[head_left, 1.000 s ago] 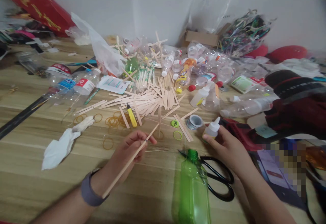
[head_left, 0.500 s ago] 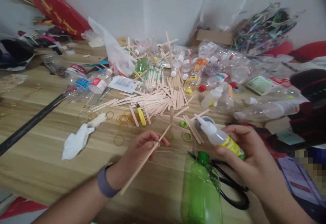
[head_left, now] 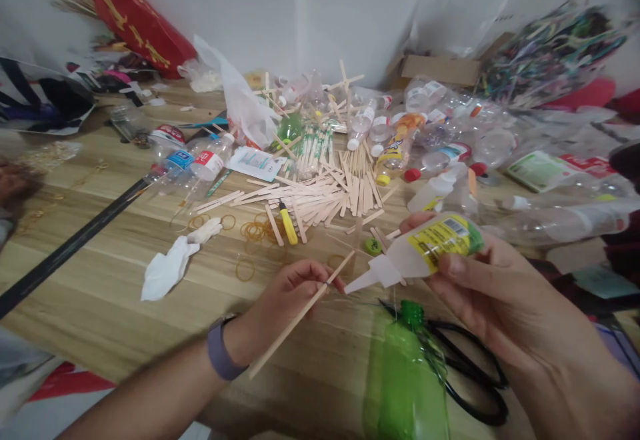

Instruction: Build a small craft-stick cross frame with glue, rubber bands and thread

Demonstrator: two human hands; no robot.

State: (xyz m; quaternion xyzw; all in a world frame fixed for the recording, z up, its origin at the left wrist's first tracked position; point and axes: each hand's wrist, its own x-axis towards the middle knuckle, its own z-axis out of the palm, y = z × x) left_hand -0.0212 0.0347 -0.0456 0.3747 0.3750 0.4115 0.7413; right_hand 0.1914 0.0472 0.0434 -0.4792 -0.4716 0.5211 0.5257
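Note:
Between the fingers of my left hand (head_left: 295,293) is a long wooden stick (head_left: 285,337), held at a slant. A second flat stick seems to cross it near the fingertips, but blur makes this unclear. My right hand (head_left: 495,293) grips a glue bottle (head_left: 425,247) with a yellow label, tilted so its nozzle points down and left, close to my left fingertips. Below the bottle, a green plastic bottle (head_left: 413,380) stands on the table beside black-handled scissors (head_left: 493,410).
Loose wooden sticks (head_left: 320,200) and a yellow-handled tool (head_left: 288,225) lie ahead. Clear bottles (head_left: 493,143) crowd the right. White tissue (head_left: 167,270), rubber bands (head_left: 245,268) and a long black strip (head_left: 70,250) are at the left. Another person's hand (head_left: 13,183) shows at the left edge.
My right hand has turned the glue bottle and brought its nozzle down and left, close to the stick. The whole view has shifted slightly. Another person's hand has appeared at the left edge.

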